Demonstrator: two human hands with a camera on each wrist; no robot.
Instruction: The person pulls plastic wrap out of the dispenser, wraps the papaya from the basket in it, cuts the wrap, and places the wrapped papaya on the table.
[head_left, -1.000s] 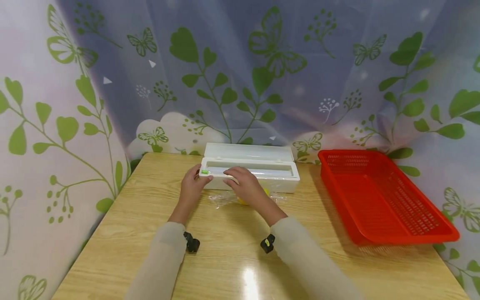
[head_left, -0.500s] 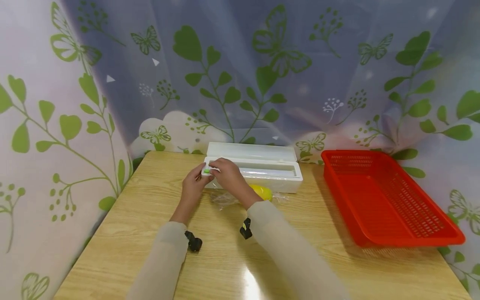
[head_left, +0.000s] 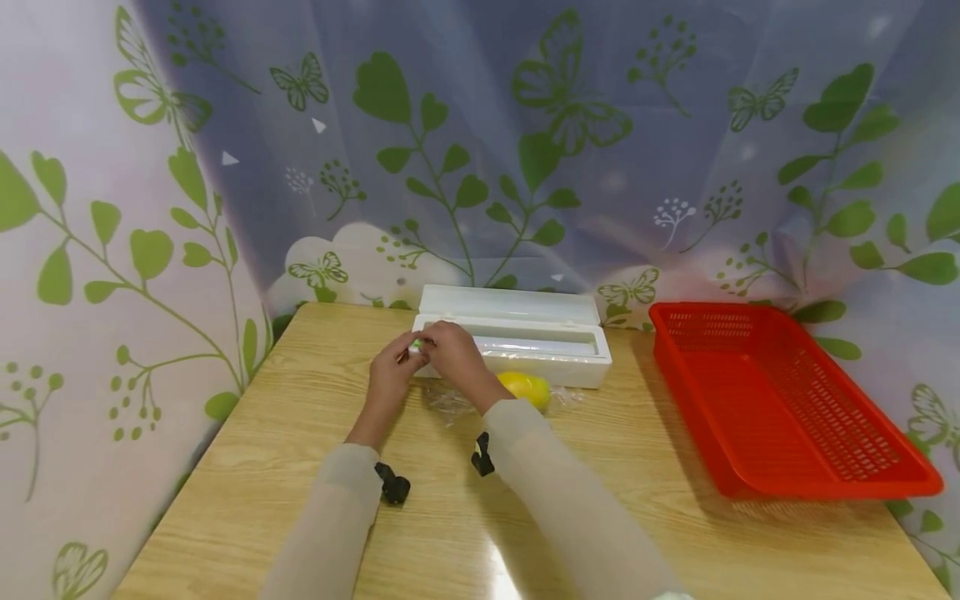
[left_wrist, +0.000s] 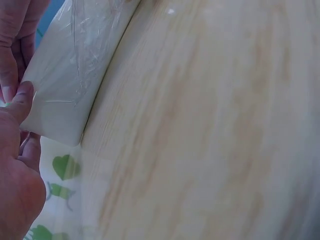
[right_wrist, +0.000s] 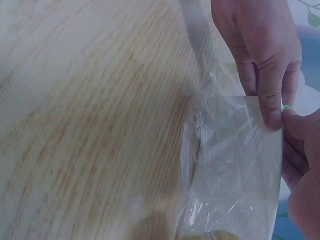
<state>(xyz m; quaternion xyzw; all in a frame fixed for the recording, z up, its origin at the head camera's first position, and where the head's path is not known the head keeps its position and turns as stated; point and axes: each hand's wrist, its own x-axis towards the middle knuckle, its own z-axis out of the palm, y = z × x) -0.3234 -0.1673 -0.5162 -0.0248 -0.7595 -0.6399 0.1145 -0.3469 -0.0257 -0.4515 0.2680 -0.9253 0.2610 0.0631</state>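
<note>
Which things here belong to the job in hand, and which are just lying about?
In the job:
white lidded box, gripped at its end by the left hand
green tab, at the right hand's fingers
white roll inside the box
clear film
yellow fruit-like item, probably, by the film

Lying about, seemingly:
red perforated basket, apart from both hands

Smooth plastic box (head_left: 525, 320), glossy crinkled film (head_left: 448, 403), shiny wood-grained table (head_left: 262, 467)

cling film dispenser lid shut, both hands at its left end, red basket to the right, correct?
No, the head view shows the lid open. The left hand and right hand are at the left end of the cling film dispenser, with the red basket to the right.
</note>
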